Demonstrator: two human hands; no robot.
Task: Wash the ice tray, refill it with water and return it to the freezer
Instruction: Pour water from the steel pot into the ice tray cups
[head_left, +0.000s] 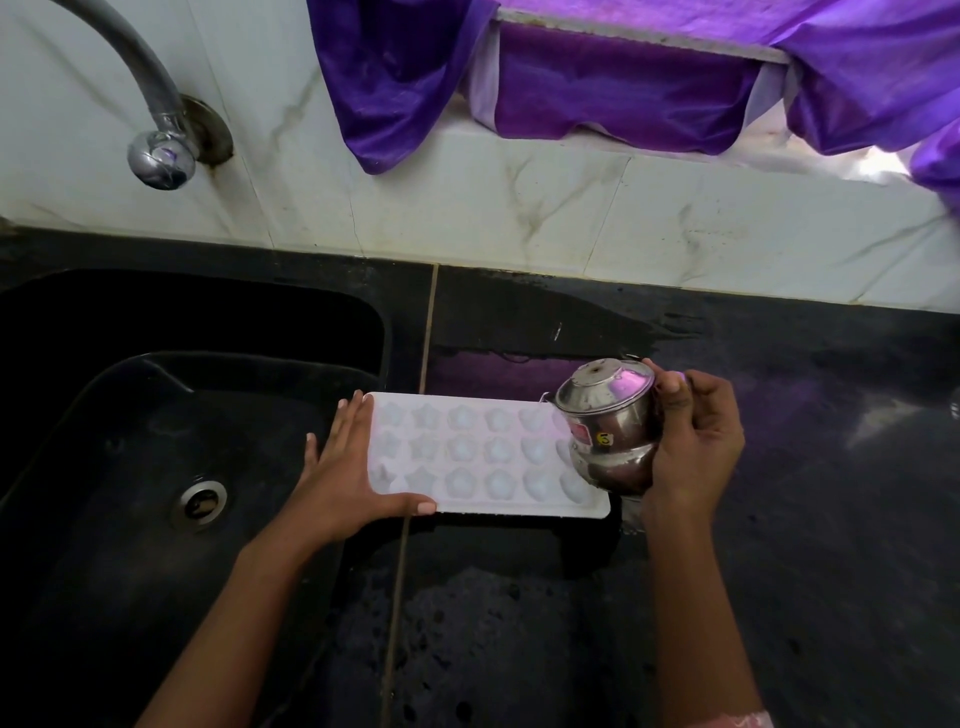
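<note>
The right hand (691, 447) grips a tilted steel pot (610, 426) over the white ice tray (467, 452) on the black countertop (779, 493), apparently for refilling, while the open left hand (345, 473) braces the tray's sink-side end.

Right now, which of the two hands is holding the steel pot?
The right hand grips the small steel pot, tipped over the right end of the white ice tray. The left hand only steadies the tray's left end, fingers flat.
</note>
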